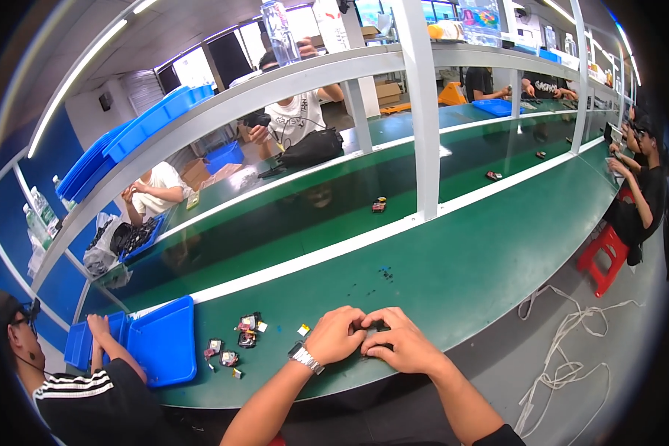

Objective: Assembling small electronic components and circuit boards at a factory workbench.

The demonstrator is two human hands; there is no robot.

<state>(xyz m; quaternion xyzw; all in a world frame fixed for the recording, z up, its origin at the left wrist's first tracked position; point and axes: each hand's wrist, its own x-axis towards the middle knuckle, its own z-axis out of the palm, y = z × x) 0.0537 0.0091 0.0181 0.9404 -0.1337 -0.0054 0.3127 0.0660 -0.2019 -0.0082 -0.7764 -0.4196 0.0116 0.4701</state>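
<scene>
My left hand (336,336), with a metal-band watch (305,357) at its wrist, and my right hand (403,343) meet over the green tabletop near its front edge. Fingers of both are bent and closed together around something small, mostly hidden between them; its kind cannot be made out. Left of my hands lies a small yellow-and-white piece (304,329). Farther left sit several small electronic parts with red, black and silver bits, among them one cluster (249,327) and another part (229,358). Tiny dark and blue bits (386,274) are scattered beyond my hands.
A blue tray (163,343) stands at the left, beside a co-worker's arm (119,348). A white post (422,111) and shelf frame rise beyond the table. On the belt behind lies a small part (379,204). White cable (557,375) and a red stool (604,256) are at right.
</scene>
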